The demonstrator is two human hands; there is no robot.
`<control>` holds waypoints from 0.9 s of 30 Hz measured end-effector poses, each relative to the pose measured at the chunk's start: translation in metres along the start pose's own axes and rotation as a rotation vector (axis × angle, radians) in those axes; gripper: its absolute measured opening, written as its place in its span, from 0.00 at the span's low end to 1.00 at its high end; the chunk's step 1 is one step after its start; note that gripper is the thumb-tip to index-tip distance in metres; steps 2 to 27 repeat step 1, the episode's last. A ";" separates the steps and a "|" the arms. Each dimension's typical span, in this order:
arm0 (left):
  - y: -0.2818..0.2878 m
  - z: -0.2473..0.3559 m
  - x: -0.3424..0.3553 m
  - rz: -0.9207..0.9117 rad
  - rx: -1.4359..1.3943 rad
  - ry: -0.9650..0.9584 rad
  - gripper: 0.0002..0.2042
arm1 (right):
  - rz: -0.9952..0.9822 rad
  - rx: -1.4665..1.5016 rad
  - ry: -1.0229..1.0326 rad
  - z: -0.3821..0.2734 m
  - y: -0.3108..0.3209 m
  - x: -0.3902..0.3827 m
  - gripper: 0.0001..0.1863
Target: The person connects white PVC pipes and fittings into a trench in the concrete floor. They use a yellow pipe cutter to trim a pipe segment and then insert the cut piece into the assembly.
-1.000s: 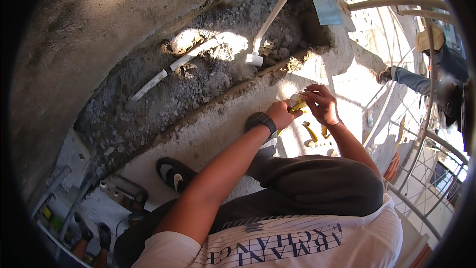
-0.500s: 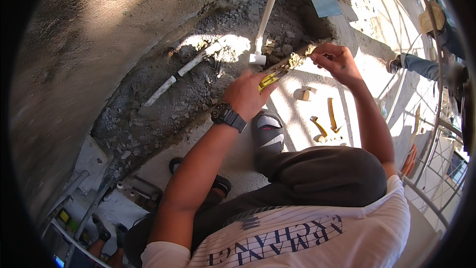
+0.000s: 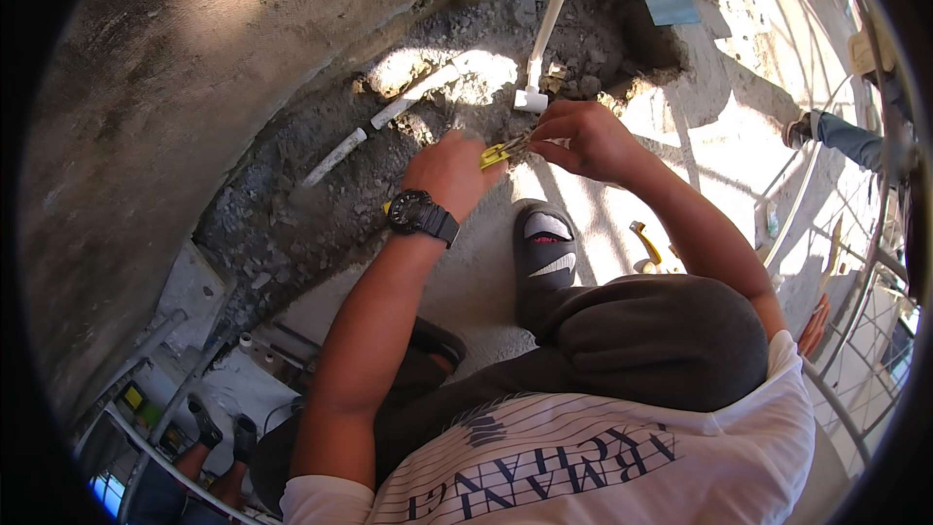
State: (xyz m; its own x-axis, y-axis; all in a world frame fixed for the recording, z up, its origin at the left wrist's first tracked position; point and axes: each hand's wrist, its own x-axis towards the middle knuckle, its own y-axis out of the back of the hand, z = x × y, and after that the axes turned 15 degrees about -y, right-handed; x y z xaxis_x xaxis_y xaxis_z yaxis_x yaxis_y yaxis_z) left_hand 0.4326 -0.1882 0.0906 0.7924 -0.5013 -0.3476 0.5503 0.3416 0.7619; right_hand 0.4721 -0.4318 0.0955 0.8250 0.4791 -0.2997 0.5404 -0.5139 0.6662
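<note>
My left hand (image 3: 447,175) is wrapped round a yellow-handled tool (image 3: 496,155) with a narrow metal end, much like pliers. Its fingers hide most of the handle. From the right, my right hand (image 3: 586,139) meets the metal end, thumb and fingers pinched together; what lies between them is too small to make out. Just beyond the hands, a white pipe (image 3: 556,15) slants up from a white tee fitting (image 3: 530,100) over the dug-out rubble.
Two white pipe pieces, a longer one (image 3: 415,97) and a shorter one (image 3: 335,157), lie in the rubble trench (image 3: 282,224) along the wall (image 3: 165,87). A yellow object (image 3: 645,242) rests by my knee. Metal railing (image 3: 855,243) runs at right; another person's leg (image 3: 844,133) shows there.
Both hands have shifted left, the right one most, and now meet at the tool's tip. The clump of debris seen beside the right fingers no longer shows. The view has shifted slightly.
</note>
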 end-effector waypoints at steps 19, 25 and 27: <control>-0.002 0.001 0.000 -0.005 0.010 0.007 0.24 | -0.004 -0.045 -0.005 0.004 -0.004 -0.002 0.07; -0.002 0.001 0.000 -0.005 0.010 0.007 0.24 | -0.004 -0.045 -0.005 0.004 -0.004 -0.002 0.07; -0.002 0.001 0.000 -0.005 0.010 0.007 0.24 | -0.004 -0.045 -0.005 0.004 -0.004 -0.002 0.07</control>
